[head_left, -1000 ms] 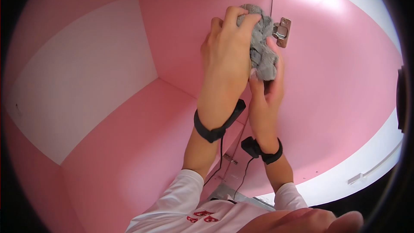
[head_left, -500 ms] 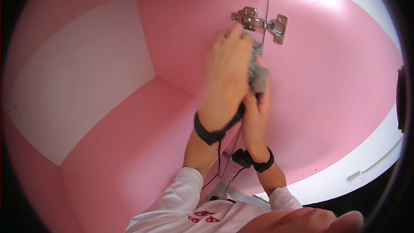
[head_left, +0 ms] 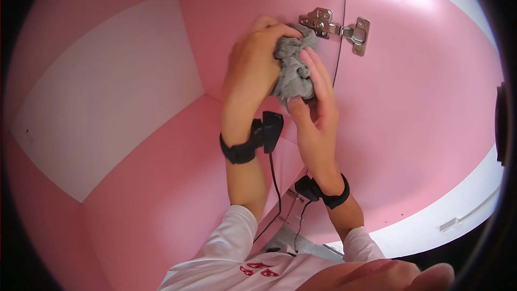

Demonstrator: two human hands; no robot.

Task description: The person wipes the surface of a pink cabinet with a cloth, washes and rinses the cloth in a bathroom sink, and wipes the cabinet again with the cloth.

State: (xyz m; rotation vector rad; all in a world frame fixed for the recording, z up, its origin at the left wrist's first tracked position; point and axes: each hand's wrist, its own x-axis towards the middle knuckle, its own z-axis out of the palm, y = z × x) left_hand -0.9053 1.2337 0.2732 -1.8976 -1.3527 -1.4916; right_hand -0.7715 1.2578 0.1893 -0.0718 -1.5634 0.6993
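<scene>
A crumpled grey cloth [head_left: 295, 70] is bunched between my two hands, just below and left of a metal hinge [head_left: 321, 22]. My left hand [head_left: 253, 67] wraps around the cloth's left side and top, thumb over it. My right hand [head_left: 318, 110] grips it from the lower right, with its fingers along the right edge and its thumb pressed at the bottom. Part of the cloth lies hidden behind the hands. Black straps with small boxes and wires sit on both wrists.
Pink panels form the cabinet interior, with a pale back panel [head_left: 118, 86] on the left. The open pink door [head_left: 420, 113] stands to the right, joined by the hinge. Another hinge [head_left: 294, 196] shows lower down. A pale handle-like strip [head_left: 468, 216] is at lower right.
My left hand has moved left and turned, uncovering more of the cloth. The cloth has shifted left, away from the door seam, with my right hand on it. The view has shifted slightly.
</scene>
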